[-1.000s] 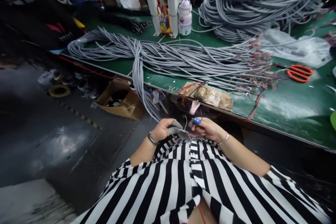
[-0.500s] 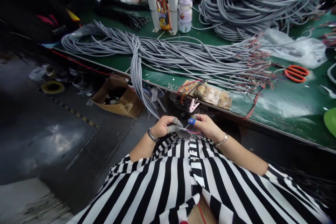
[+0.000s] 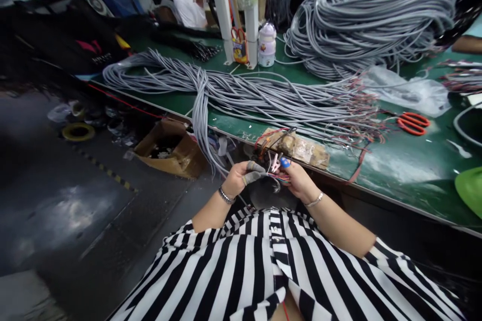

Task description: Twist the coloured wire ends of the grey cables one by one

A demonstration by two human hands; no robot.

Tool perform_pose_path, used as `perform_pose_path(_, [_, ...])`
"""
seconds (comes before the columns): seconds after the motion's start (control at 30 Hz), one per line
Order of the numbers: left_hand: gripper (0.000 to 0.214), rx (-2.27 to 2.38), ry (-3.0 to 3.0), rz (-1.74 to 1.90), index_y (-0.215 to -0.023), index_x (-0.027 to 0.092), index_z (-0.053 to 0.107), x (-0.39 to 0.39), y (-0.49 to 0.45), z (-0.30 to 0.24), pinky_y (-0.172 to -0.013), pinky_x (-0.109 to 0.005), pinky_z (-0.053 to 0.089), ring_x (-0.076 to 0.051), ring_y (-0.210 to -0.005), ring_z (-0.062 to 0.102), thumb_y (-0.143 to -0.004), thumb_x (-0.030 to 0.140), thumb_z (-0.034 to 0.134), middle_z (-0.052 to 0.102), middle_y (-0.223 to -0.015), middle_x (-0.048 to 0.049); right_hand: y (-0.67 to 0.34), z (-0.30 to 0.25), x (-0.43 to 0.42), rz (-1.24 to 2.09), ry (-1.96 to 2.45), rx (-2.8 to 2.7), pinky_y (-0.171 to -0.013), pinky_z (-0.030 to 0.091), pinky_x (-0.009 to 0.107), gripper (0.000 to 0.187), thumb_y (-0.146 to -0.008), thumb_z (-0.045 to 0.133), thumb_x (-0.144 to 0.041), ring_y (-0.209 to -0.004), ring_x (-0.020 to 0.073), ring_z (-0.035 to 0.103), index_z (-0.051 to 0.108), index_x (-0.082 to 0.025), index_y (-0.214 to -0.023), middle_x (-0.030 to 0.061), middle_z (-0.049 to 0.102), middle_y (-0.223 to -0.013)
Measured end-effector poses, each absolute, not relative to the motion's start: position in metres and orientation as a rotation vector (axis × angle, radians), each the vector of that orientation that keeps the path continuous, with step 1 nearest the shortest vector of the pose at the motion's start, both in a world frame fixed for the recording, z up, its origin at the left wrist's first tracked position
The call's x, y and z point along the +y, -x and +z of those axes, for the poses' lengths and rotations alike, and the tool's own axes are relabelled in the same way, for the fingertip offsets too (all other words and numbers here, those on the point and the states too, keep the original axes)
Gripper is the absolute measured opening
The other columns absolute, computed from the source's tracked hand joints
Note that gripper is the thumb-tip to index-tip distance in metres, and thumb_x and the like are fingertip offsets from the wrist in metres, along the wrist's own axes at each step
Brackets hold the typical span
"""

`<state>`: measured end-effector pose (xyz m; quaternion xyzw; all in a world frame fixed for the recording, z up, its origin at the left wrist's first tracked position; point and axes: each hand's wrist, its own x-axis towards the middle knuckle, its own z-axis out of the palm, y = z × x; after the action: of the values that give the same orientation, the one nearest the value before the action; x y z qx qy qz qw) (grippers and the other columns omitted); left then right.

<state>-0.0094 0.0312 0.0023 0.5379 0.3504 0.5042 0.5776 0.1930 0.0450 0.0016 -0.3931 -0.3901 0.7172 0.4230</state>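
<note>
My left hand [image 3: 241,178] is closed round the end of a grey cable [image 3: 206,133] that hangs off the table edge; grey finger cots cover its thumb and forefinger. My right hand [image 3: 297,178], with a blue cot on one finger, pinches the thin coloured wires [image 3: 277,176] that fan out of that cable end. Both hands sit close together just below the front edge of the green table [image 3: 395,170], right under a small taped wooden block [image 3: 301,145] with red wires and a pink clip [image 3: 276,163].
A long bundle of grey cables [image 3: 271,95] lies across the table, with a big coil [image 3: 372,15] behind it. Orange scissors [image 3: 412,123], a plastic bag [image 3: 406,91], a small bottle [image 3: 266,45] and white posts [image 3: 222,10] stand on it. A cardboard box [image 3: 169,148] sits on the floor. Another person [image 3: 190,2] sits at the far side.
Both hands have risen from my lap toward the table edge and the wooden block, still holding the cable end and wires. The view has tilted a little.
</note>
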Motion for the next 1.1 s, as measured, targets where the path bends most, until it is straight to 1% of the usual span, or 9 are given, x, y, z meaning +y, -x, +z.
perform_pose_path(0.13, [0.032, 0.817, -1.25, 1.16, -0.085, 0.013, 0.075, 0.039, 0.0, -0.003, -0.062, -0.023, 0.049, -0.012, -0.063, 0.061, -0.068, 0.04, 0.081, 0.071, -0.074, -0.0046, -0.187, -0.004, 0.044, 1.575, 1.029, -0.973, -0.039, 0.021, 0.023, 0.057, -0.07, 0.063, -0.074, -0.043, 0.0072, 0.034, 0.056, -0.018, -0.063, -0.0018, 0.05, -0.053])
perform_pose_path(0.27, [0.031, 0.816, -1.239, 1.141, -0.086, 0.013, 0.074, 0.042, -0.002, -0.009, -0.062, -0.022, 0.048, -0.011, -0.064, 0.06, -0.069, 0.038, 0.081, 0.071, -0.075, -0.0044, -0.182, -0.003, 0.048, 1.814, 0.915, -0.85, -0.037, 0.014, 0.022, 0.061, -0.068, 0.062, -0.077, -0.039, 0.0054, 0.028, 0.06, -0.017, -0.067, -0.0028, 0.047, -0.05])
perform_pose_path(0.37, [0.031, 0.835, -1.227, 1.134, -0.084, 0.013, 0.074, 0.042, -0.003, -0.013, -0.061, -0.022, 0.046, -0.011, -0.063, 0.059, -0.069, 0.039, 0.08, 0.071, -0.074, -0.0038, -0.179, 0.0, 0.051, 1.858, 0.874, -0.725, -0.035, 0.016, 0.021, 0.06, -0.063, 0.069, -0.074, -0.039, 0.0047, 0.029, 0.063, -0.016, -0.073, -0.0028, 0.051, -0.052])
perform_pose_path(0.53, [0.033, 0.863, -1.229, 1.077, -0.082, 0.012, 0.073, 0.041, -0.004, -0.014, -0.062, -0.022, 0.045, -0.01, -0.061, 0.056, -0.067, 0.04, 0.081, 0.069, -0.071, -0.0028, -0.177, 0.001, 0.054, 1.883, 0.814, -0.673, -0.036, 0.024, 0.02, 0.053, -0.065, 0.073, -0.067, -0.037, 0.0046, 0.023, 0.06, -0.016, -0.066, -0.0091, 0.032, -0.04])
perform_pose_path(0.6, [0.034, 0.867, -1.231, 1.064, -0.082, 0.012, 0.073, 0.042, -0.004, -0.013, -0.062, -0.022, 0.045, -0.009, -0.061, 0.055, -0.067, 0.041, 0.082, 0.068, -0.069, -0.0025, -0.178, 0.001, 0.054, 1.902, 0.789, -0.673, -0.036, 0.025, 0.02, 0.052, -0.067, 0.073, -0.067, -0.037, 0.0043, 0.021, 0.059, -0.017, -0.066, -0.0098, 0.03, -0.04])
perform_pose_path(0.67, [0.034, 0.859, -1.232, 1.06, -0.082, 0.011, 0.072, 0.043, -0.005, -0.013, -0.062, -0.022, 0.044, -0.009, -0.061, 0.055, -0.068, 0.041, 0.081, 0.068, -0.069, -0.0025, -0.177, 0.0, 0.053, 1.91, 0.781, -0.649, -0.036, 0.026, 0.02, 0.052, -0.067, 0.072, -0.067, -0.037, 0.0043, 0.024, 0.058, -0.017, -0.067, -0.0092, 0.033, -0.041])
perform_pose_path(0.83, [0.035, 0.844, -1.261, 1.04, -0.08, 0.011, 0.072, 0.044, -0.004, -0.014, -0.057, -0.02, 0.042, -0.008, -0.057, 0.052, -0.069, 0.043, 0.08, 0.065, -0.066, -0.0023, -0.177, -0.003, 0.052, 1.936, 0.829, -0.521, -0.034, 0.024, 0.019, 0.054, -0.066, 0.071, -0.069, -0.039, 0.0047, 0.035, 0.061, -0.017, -0.075, -0.0026, 0.056, -0.056])
perform_pose_path(0.97, [0.039, 0.831, -1.237, 1.014, -0.08, 0.01, 0.073, 0.039, 0.001, -0.014, -0.049, -0.018, 0.038, -0.007, -0.052, 0.049, -0.066, 0.046, 0.081, 0.064, -0.062, -0.0022, -0.182, -0.013, 0.047, 1.949, 0.842, -0.503, -0.032, 0.017, 0.017, 0.057, -0.066, 0.066, -0.074, -0.038, 0.004, 0.032, 0.058, -0.018, -0.074, -0.0018, 0.057, -0.059])
perform_pose_path(1.1, [0.036, 0.754, -1.246, 0.936, -0.079, 0.01, 0.074, 0.019, 0.012, -0.009, -0.052, -0.02, 0.043, -0.01, -0.055, 0.055, -0.068, 0.044, 0.08, 0.067, -0.065, -0.0053, -0.195, -0.025, 0.041, 1.962, 0.881, -0.511, -0.033, 0.012, 0.016, 0.057, -0.065, 0.068, -0.072, -0.04, 0.0028, 0.029, 0.059, -0.017, -0.077, 0.0013, 0.063, -0.072])
